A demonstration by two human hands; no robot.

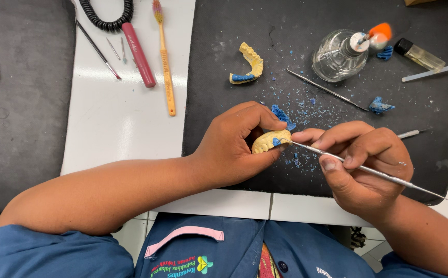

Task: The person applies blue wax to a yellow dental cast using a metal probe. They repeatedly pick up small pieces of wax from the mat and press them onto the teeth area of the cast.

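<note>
Yellow cast (pixel 268 141) gripped inside left hand (pixel 234 146).

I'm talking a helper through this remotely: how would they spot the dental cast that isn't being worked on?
Look at the black mat on the white table, upper left part. There lies a yellow arch-shaped dental cast, alone, with blue wax on one end. Unlike the cast in the left hand, nothing touches it.

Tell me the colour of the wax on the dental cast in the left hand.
Blue wax on a pale yellow dental cast, held by the left hand; the head view shows it.
</note>
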